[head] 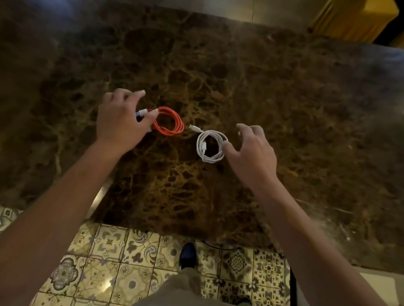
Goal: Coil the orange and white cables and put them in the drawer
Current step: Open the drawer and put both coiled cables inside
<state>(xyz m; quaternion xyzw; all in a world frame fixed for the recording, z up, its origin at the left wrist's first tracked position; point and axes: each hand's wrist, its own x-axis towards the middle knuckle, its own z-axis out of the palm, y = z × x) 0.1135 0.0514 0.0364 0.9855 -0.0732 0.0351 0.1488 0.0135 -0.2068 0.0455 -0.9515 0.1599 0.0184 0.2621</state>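
The orange cable [168,122] lies in a neat coil on the dark marble countertop [280,112], a little left of the frame's centre, and the white cable [210,145] sits coiled just beside it to the right, the two loops near but not touching. The coiling, then, looks done for both; what remains is getting them into the drawer, and no drawer shows anywhere in view, so that part has not begun as far as I can see.

The left hand [119,119] covers the orange coil's left end, thumb and fingers curled round the plug ends there, pinching them against the loop. The right hand [251,151] is spread over the right edge of the white coil, fingers apart and relaxed, thumb tip at or almost at the loop; it grips nothing yet.

There is plenty of bare stone around both coils. The near edge of the counter runs across the lower middle of the frame, with patterned floor tiles [105,269] below it and the person's shoe [188,254] just past that edge. A yellow cloth [353,13] hangs beyond the far edge, upper right, well apart from the work.
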